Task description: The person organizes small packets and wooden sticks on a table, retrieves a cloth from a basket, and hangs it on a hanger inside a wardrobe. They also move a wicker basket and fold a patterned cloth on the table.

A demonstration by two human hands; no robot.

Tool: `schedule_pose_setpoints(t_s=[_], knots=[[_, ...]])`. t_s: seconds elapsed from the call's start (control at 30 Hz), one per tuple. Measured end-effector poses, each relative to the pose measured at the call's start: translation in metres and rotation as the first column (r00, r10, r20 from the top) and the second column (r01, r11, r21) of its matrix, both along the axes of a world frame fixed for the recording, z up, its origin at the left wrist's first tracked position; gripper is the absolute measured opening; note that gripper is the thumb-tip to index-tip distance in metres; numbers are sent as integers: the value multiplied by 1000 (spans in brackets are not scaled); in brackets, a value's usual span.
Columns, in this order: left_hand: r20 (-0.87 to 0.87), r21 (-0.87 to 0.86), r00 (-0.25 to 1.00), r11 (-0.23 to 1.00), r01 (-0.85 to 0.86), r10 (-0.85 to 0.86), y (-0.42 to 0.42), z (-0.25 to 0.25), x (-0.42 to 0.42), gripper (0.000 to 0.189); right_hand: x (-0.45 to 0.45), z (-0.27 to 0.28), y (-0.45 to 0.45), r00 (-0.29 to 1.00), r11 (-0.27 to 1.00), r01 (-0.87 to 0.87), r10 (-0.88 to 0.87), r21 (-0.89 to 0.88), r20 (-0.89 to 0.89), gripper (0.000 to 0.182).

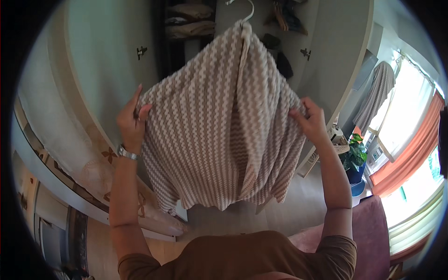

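Observation:
A beige and white knitted cardigan [199, 133] hangs in front of me on a hanger [249, 10], whose pale hook shows above the collar. The front edges fall loosely, with a narrow gap between them. My left hand [134, 113], with a metal watch at the wrist, pinches the garment's left shoulder area between thumb and fingers. On the other side, my right hand [308, 115] grips the right shoulder area. Both sides are spread outward. The lower hem hangs free over the floor, and the rest of the hanger is hidden inside the knit.
Behind the cardigan stands an open wardrobe with doors at left [105, 63] and right [336, 56]. Folded textiles [190, 29] lie on its shelf; hangers [283, 21] hang at right. A bed with pale covers [66, 140] is left; a potted plant [355, 154] stands right.

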State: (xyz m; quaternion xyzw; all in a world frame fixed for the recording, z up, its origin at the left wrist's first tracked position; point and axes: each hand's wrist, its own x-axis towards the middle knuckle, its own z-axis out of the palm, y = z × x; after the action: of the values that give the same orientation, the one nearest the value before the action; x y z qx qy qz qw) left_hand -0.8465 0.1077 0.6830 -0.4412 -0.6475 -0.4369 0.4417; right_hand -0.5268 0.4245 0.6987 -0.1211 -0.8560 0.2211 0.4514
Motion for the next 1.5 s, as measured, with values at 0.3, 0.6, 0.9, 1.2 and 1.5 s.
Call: schedule_pose_setpoints(t_s=[0.3, 0.6, 0.9, 1.2, 1.5], knots=[[-192, -322, 979, 947, 7, -73, -11, 29, 10, 67, 25, -18, 12, 949, 966, -253, 239, 48, 205, 29], [127, -275, 971, 933, 230, -202, -14, -61, 29, 44, 34, -69, 17, 968, 963, 44, 25, -267, 250, 24], [282, 44, 952, 993, 112, -120, -85, -101, 38, 33, -24, -68, 30, 952, 964, 264, -265, 30, 152, 36], [100, 232, 963, 935, -268, 251, -90, -91, -12, 54, -184, 53, 102, 928, 913, 367, -372, 179, -6, 44], [419, 194, 861, 898, -394, 288, -51, -100, -45, 58, -345, 151, 176, 839, 835, 533, -543, 138, 43, 36]])
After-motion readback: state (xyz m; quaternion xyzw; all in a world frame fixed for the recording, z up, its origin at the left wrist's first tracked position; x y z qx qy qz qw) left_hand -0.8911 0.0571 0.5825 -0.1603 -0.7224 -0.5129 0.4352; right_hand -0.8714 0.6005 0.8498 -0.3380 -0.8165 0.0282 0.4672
